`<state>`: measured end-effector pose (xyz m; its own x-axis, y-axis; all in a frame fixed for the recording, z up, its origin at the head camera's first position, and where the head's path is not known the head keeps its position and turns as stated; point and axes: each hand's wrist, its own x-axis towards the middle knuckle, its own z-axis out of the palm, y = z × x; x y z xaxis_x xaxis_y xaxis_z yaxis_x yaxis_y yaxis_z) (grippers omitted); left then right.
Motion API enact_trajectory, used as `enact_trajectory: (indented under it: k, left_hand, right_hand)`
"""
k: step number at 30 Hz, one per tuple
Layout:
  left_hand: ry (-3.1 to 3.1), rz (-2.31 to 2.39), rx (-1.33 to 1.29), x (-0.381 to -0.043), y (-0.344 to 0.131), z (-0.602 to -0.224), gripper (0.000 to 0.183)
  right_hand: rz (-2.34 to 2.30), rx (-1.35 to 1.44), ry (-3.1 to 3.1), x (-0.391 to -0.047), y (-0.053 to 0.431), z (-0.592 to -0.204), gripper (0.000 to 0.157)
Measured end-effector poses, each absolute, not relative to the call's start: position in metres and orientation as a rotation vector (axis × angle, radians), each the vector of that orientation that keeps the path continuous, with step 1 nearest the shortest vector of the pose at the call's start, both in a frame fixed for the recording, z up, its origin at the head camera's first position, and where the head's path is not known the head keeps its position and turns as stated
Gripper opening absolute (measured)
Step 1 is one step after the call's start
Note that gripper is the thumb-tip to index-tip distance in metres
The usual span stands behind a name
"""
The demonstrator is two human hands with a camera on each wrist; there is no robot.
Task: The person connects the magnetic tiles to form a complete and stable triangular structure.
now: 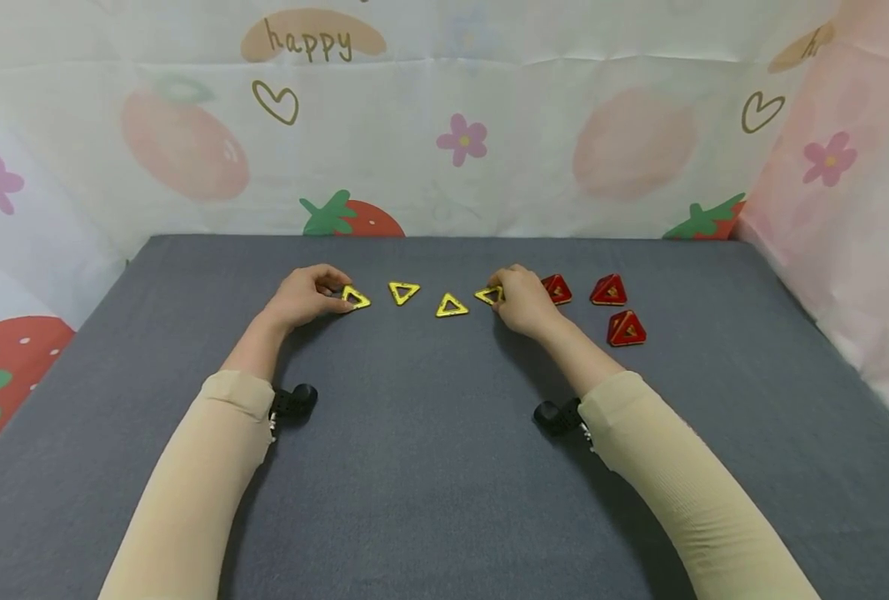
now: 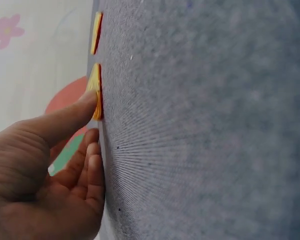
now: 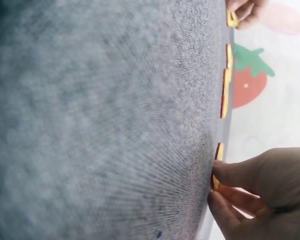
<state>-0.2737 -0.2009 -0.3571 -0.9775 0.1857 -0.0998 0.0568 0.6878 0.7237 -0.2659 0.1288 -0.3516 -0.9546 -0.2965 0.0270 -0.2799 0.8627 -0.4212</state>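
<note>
Several yellow triangular frames with red undersides lie in a loose row across the grey cloth. My left hand (image 1: pixel 307 297) pinches the leftmost triangle (image 1: pixel 357 301) between thumb and fingers; in the left wrist view the thumb presses on this yellow triangle (image 2: pixel 96 75). At the row's right end, my right hand (image 1: pixel 525 302) pinches another triangle (image 1: pixel 483 294), partly hidden by the fingers. Between the hands lie a triangle pointing toward me (image 1: pixel 403 300) and one pointing away (image 1: pixel 452 313); neither is touched.
Right of the right hand stand three red pyramid-like pieces: one partly behind the hand (image 1: pixel 558 288), one farther right (image 1: pixel 609 290) and one nearer (image 1: pixel 627 329). A printed curtain (image 1: pixel 534 100) hangs behind the table (image 1: pixel 414 467).
</note>
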Motion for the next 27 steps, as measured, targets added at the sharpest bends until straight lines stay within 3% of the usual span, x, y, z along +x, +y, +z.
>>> enact_trajectory:
  k: [8, 19, 27]
  left_hand:
    - [2.848, 1.175, 0.177, -0.265, -0.19, -0.349, 0.024]
    - [2.559, 1.3, 0.406, -0.235, -0.132, -0.343, 0.025]
    - [2.271, 1.409, 0.426, -0.203, -0.089, -0.346, 0.024]
  right_hand:
    - [-0.66, -0.461, 2.982, -0.265, 0.127, -0.351, 0.038]
    - [-0.658, -0.433, 2.975, -0.266, 0.127, -0.35, 0.038]
    - [-0.651, -0.406, 2.973, -0.264, 0.127, -0.35, 0.038]
